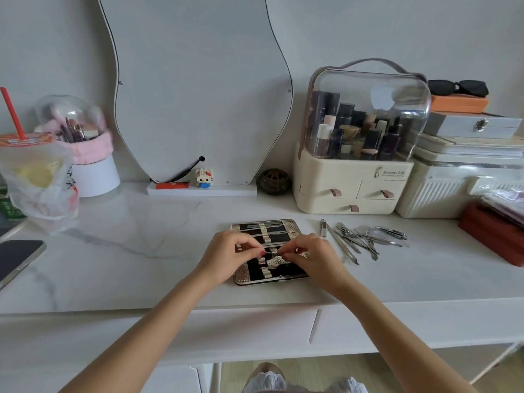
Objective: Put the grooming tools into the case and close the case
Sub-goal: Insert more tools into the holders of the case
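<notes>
An open grooming case [292, 224] with a black lining and silver straps lies flat on the white desk; a few slim metal tools sit under the straps of its far half. My left hand [229, 255] and my right hand [309, 256] meet over the case's middle. Both pinch a thin metal tool [272, 252] between thumb and fingertips, just above a silver strap. A pile of several loose metal grooming tools [363, 239], with nail clippers and nippers among them, lies on the desk to the right of the case.
A wavy mirror [198, 80] stands behind the case. A cosmetics organiser [354, 177] and stacked boxes [467, 165] fill the back right, with a red pouch [493, 236] at the right edge. A bagged drink [37, 177], a brush holder [85, 154] and a phone [17, 259] sit on the left.
</notes>
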